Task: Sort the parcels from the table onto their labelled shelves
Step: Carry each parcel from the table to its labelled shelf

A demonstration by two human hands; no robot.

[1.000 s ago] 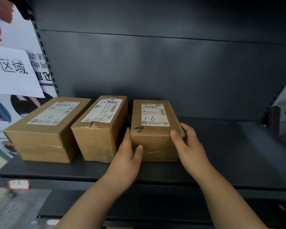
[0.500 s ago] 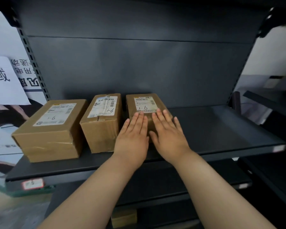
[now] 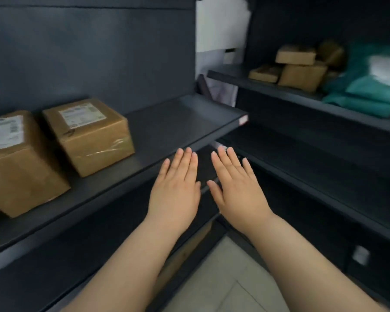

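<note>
Two brown cardboard parcels with white labels stand on a dark shelf [image 3: 189, 122] at the left. The nearer one [image 3: 16, 167] is cut off by the frame's left edge and the other [image 3: 92, 138] sits to its right. My left hand [image 3: 176, 188] and my right hand [image 3: 236, 185] hover side by side in front of the shelf's edge, palms down, fingers straight, holding nothing. Both hands are clear of the parcels.
A second dark shelving unit [image 3: 302, 100] stands at the right, carrying several small cardboard boxes [image 3: 300, 64] and teal plastic mail bags [image 3: 374, 91]. Lower shelves run below both units. A pale tiled floor [image 3: 223, 284] shows between my forearms.
My hands have left the right-hand parcel and drawn back off the shelf. The view has swung to the right, bringing the second shelving unit into sight and pushing the parcels to the left.
</note>
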